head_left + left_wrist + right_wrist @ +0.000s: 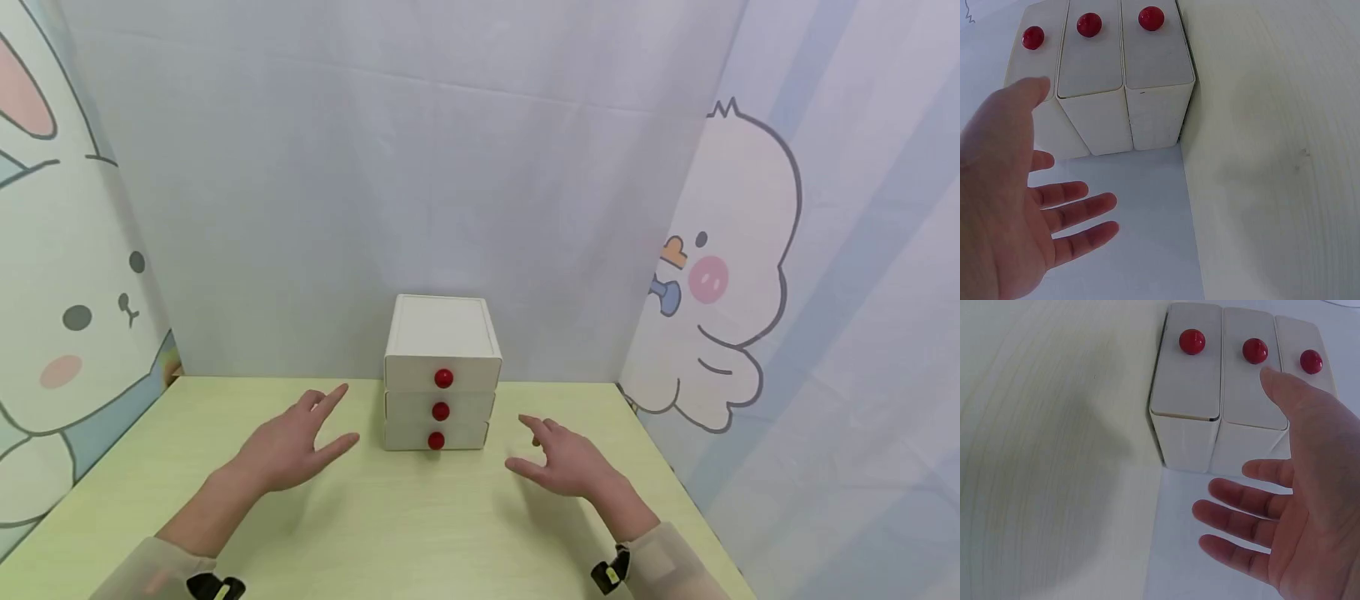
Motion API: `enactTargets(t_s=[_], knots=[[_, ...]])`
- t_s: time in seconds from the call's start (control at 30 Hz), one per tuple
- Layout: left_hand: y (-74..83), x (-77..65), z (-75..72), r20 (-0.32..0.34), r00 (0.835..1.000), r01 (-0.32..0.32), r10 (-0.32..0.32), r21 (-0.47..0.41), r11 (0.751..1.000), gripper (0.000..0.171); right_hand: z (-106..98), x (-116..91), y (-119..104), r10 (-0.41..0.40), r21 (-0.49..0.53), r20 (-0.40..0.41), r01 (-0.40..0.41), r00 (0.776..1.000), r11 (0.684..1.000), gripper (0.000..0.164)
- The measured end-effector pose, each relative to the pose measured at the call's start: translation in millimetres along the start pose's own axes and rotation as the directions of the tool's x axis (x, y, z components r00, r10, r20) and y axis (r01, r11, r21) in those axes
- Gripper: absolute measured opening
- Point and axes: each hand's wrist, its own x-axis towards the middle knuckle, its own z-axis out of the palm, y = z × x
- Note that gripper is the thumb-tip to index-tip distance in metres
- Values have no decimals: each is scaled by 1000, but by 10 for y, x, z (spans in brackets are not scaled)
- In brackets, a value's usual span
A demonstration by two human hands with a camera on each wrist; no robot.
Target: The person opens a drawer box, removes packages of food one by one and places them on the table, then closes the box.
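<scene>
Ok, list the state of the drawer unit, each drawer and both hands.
Drawer unit: upright on the table
Top drawer: closed
Middle drawer: closed
Bottom drawer: closed
Left hand: open, empty, off the unit
Right hand: open, empty, off the unit

White drawers (411, 407), red knobs (441, 411) (all three)

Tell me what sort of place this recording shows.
Probably a screened-off tabletop booth, though the wider room is out of view. A creased, pale grey backdrop rises behind a pale yellow, wood-grained table, and a large white cartoon rabbit is printed along the head view's left side.
</scene>
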Motion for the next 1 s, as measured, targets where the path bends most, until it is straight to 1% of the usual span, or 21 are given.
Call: enactTargets(t_s=[0.13,0.3,0.6,0.8,1.0], knots=[[-2,56,-30,-22,1000,13,-14,-28,1000,74,-10,39,-28,-20,6,-29,20,999,1000,73],[18,201,-87,-38,999,8,-9,-32,999,70,-71,70,-132,-38,46,-42,40,998,998,69],[185,605,-253,-42,999,-21,19,-53,998,68,-167,187,-412,-47,136,-44,53,998,989,62],[312,863,-370,-43,999,-35,32,-70,997,69,-192,282,-562,-83,187,-68,95,994,978,60],[426,1097,-447,-33,999,-38,35,-96,995,70,-193,353,-675,-115,207,-80,129,990,970,57]])
